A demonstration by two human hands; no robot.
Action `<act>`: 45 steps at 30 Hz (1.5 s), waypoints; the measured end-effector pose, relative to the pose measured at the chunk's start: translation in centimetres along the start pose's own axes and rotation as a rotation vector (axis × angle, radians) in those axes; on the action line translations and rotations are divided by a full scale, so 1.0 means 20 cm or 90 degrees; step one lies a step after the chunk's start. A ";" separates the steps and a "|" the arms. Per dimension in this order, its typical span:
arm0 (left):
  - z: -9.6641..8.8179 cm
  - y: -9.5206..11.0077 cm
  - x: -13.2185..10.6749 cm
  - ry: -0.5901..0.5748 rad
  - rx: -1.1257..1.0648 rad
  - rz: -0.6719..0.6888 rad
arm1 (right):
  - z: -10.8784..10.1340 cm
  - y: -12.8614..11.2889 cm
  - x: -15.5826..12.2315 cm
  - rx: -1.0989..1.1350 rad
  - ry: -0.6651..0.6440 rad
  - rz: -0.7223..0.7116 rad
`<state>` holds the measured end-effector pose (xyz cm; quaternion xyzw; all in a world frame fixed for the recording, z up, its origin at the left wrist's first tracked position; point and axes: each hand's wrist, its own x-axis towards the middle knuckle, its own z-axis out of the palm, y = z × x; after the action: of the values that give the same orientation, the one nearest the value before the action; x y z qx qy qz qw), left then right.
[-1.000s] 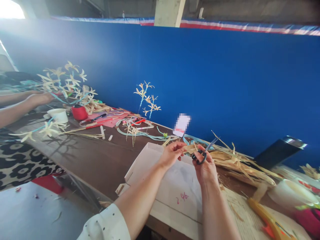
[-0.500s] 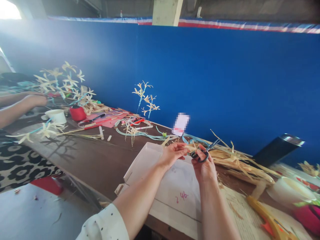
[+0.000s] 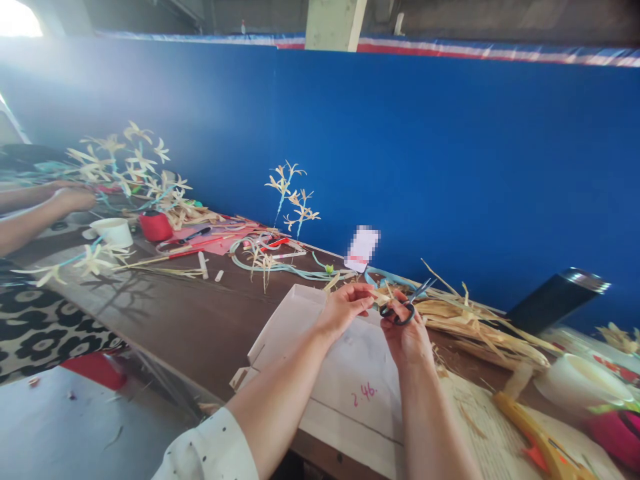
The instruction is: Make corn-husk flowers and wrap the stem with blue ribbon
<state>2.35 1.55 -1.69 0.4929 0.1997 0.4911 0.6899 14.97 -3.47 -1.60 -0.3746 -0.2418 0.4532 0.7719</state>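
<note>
My left hand (image 3: pixel 344 308) pinches a small pale piece of dried husk (image 3: pixel 381 298) above the back edge of a white cardboard box lid (image 3: pixel 367 360). Close beside it, my right hand (image 3: pixel 407 337) has its fingers in the dark handles of a pair of scissors (image 3: pixel 406 313). The scissor blades point away to the upper right, off the husk. The right fingertips are up against the husk too; whether they grip it I cannot tell. Pink handwritten figures show on the lid below my wrists.
Dried husk strips (image 3: pixel 470 327) lie right of my hands, before a dark flask (image 3: pixel 555 300). A yellow cutter (image 3: pixel 535 433) and a tape roll (image 3: pixel 583 381) sit nearer. Husk flowers (image 3: pixel 300 215) stand against the blue partition (image 3: pixel 450 167). A co-worker's hands (image 3: pixel 73 199) work at far left.
My right hand and the scissors have shifted slightly left, and the blades have tilted a little. My left hand stays nearly still. The co-worker's hand at far left has moved slightly.
</note>
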 end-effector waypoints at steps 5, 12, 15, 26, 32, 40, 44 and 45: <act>0.02 0.02 -0.01 0.024 -0.014 -0.024 | 0.00 0.00 0.00 0.013 -0.008 0.019; 0.01 0.01 -0.01 0.012 -0.016 -0.020 | -0.02 0.01 0.01 0.054 -0.040 0.046; 0.01 0.01 -0.01 0.002 -0.018 -0.015 | -0.02 0.02 0.01 0.053 -0.044 0.050; 0.03 0.00 0.00 0.066 0.046 -0.098 | 0.00 0.02 0.00 0.000 -0.051 0.014; 0.02 -0.01 -0.01 0.057 0.050 -0.120 | 0.01 0.02 -0.01 -0.011 -0.047 0.000; 0.02 -0.01 -0.01 0.101 -0.007 -0.084 | 0.02 0.05 -0.02 -0.087 -0.056 0.007; 0.01 -0.01 -0.01 0.095 -0.012 -0.057 | 0.02 0.07 -0.02 -0.141 -0.071 0.019; 0.01 0.00 -0.01 0.096 -0.004 -0.048 | 0.02 0.07 -0.02 -0.158 -0.069 0.024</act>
<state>2.50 1.35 -1.66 0.4442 0.2678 0.5010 0.6928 13.74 -3.31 -2.50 -0.4467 -0.3305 0.4536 0.6967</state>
